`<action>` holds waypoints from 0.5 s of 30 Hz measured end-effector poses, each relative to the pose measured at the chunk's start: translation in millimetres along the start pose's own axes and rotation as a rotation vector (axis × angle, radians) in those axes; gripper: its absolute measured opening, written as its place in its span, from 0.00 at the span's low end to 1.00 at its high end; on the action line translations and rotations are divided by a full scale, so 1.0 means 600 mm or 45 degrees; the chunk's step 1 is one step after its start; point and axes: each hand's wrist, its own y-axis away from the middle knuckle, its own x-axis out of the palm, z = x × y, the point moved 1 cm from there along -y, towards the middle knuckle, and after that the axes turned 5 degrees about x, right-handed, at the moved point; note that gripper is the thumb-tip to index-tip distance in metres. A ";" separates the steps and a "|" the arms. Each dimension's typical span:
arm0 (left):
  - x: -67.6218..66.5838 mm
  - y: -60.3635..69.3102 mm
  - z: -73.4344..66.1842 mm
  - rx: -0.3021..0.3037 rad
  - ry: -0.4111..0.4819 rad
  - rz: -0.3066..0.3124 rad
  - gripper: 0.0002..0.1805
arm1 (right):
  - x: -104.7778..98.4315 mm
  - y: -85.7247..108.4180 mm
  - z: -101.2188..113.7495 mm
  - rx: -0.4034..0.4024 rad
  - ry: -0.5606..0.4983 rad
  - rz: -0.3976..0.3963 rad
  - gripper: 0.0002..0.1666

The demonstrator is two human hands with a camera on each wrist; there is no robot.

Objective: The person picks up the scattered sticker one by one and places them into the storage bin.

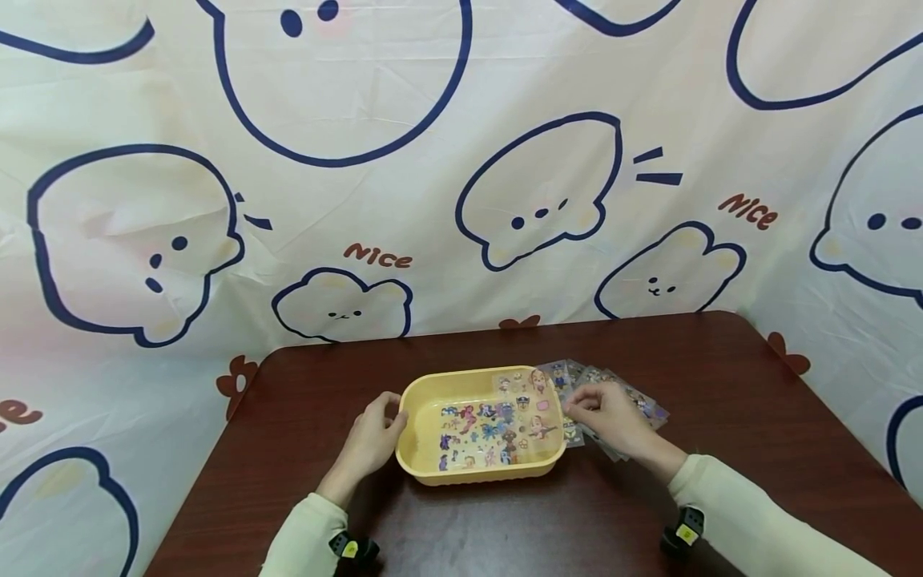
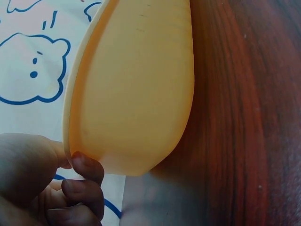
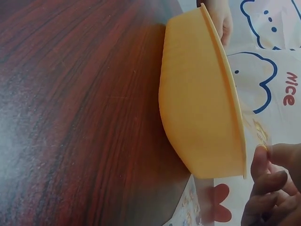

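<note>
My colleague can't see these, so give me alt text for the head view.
A person's left grip holds the rim of a yellow oblong plastic tray; the right grip pinches a clear cartoon sticker sheet over the tray's right end. More clear printed sheets lie right of it on a dark brown table.

Forward-down head view, close low wrist views, yellow tray (image 1: 454, 390) common

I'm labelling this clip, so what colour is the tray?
The tray is plain light yellow, seen best in the head view.
</note>
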 end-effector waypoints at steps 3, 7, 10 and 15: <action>0.001 0.000 0.001 0.010 0.000 -0.005 0.15 | 0.003 -0.003 0.002 -0.013 0.001 -0.002 0.06; 0.002 0.000 0.002 0.018 -0.002 -0.011 0.15 | 0.008 -0.006 0.005 0.008 0.016 -0.006 0.05; 0.002 0.000 0.003 0.015 -0.002 -0.009 0.15 | 0.012 -0.009 0.009 0.025 0.036 -0.004 0.05; 0.001 0.000 0.003 0.004 0.004 0.004 0.15 | 0.019 -0.014 0.016 0.063 0.061 0.004 0.04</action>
